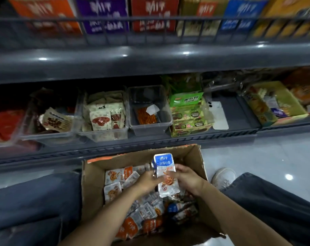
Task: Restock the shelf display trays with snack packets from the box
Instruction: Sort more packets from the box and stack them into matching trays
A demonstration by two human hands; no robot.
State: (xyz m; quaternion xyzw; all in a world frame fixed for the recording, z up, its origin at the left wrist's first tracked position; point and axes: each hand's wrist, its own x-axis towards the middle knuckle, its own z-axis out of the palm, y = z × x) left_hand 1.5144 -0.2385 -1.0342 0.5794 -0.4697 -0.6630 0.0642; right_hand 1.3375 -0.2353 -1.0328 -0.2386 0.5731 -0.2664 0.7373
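Together left hand (147,181), right hand (185,180) fingers grasp blue-topped white snack packets (165,168).

**A:** Ways into the lower shelf?

**B:** Only through the dark slot under the upper shelf lip (150,64) and over the front rail (132,145). Roomiest inside the near-empty clear tray (150,129) and on the bare shelf floor (243,114) between green carton (189,121) and yellow carton (283,103). Crammed: tray of white packets (101,134).

**A:** And the box (195,157)?

**B:** Open on top, walled all round, flanked closely by trouser legs (35,201). Mid-opening taken up by left hand (147,180), right hand (186,180) and the gripped packet stack (165,174).
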